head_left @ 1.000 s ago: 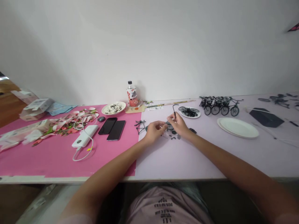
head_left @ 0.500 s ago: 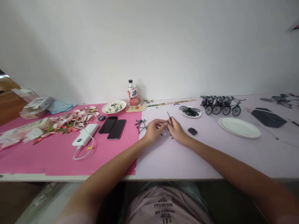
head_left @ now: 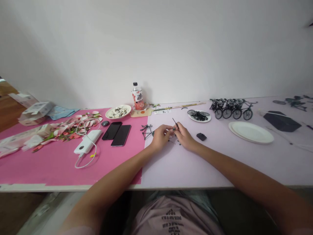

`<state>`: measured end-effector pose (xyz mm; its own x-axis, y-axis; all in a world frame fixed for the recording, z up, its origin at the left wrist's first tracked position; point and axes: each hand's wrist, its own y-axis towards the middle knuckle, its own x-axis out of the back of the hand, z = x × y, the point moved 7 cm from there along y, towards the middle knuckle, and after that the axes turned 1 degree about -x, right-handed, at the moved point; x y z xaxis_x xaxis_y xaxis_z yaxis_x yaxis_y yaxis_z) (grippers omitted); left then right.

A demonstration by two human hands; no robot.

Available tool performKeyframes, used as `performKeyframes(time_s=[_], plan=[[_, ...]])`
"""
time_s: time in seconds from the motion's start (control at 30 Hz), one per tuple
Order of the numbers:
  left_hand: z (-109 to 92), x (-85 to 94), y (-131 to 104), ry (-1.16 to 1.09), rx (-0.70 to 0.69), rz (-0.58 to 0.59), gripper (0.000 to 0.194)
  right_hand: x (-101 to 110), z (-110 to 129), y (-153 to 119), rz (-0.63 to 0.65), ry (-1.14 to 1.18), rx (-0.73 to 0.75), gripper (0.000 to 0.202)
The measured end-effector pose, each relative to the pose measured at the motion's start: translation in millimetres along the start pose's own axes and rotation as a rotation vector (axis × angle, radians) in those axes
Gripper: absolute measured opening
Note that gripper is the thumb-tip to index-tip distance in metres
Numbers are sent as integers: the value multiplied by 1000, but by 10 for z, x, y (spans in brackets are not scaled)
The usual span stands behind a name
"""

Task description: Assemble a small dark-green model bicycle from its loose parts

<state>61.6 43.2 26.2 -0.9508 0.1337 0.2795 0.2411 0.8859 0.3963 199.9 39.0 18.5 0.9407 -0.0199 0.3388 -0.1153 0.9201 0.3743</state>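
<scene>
My left hand [head_left: 161, 136] and my right hand [head_left: 184, 137] meet above the pale table, fingertips together around a tiny dark part [head_left: 174, 129]. A thin dark tool [head_left: 175, 122] sticks up from my right hand's closed fingers. My left fingers are pinched on the small part, mostly hidden. Beside my left hand lies a dark miniature bicycle frame [head_left: 146, 131]. Small dark pieces show on the table just under the hands. To the right of my right hand sits a small black block [head_left: 201, 136].
A white plate [head_left: 209, 120] of black parts and a row of miniature bicycles [head_left: 231, 109] stand behind right. Stacked white plates [head_left: 251, 133] lie right. On the pink left side are phones [head_left: 121, 135], a power bank [head_left: 87, 142] and petals; a bottle [head_left: 138, 97] stands behind.
The camera view has shifted slightly. The thin tool in my right hand now leans a little further left; both hands stay together in nearly the same place.
</scene>
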Motion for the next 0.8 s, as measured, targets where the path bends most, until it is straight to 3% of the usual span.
performKeyframes(time_s=[0.13,0.3,0.5,0.63,0.8], plan=[[-28,54,3,94,-50,-81,9,35,103,-37,-11,-34,47,23],[18,127,15,88,-26,-177,10,160,192,-31,-115,-113,146,50],[122,219,43,4,63,-287,10,200,207,-4,-187,-208,183,47],[205,144,37,-141,155,-249,17,184,220,-18,-213,-245,201,44],[200,54,31,-288,120,-223,23,203,209,-11,-244,-277,190,44]])
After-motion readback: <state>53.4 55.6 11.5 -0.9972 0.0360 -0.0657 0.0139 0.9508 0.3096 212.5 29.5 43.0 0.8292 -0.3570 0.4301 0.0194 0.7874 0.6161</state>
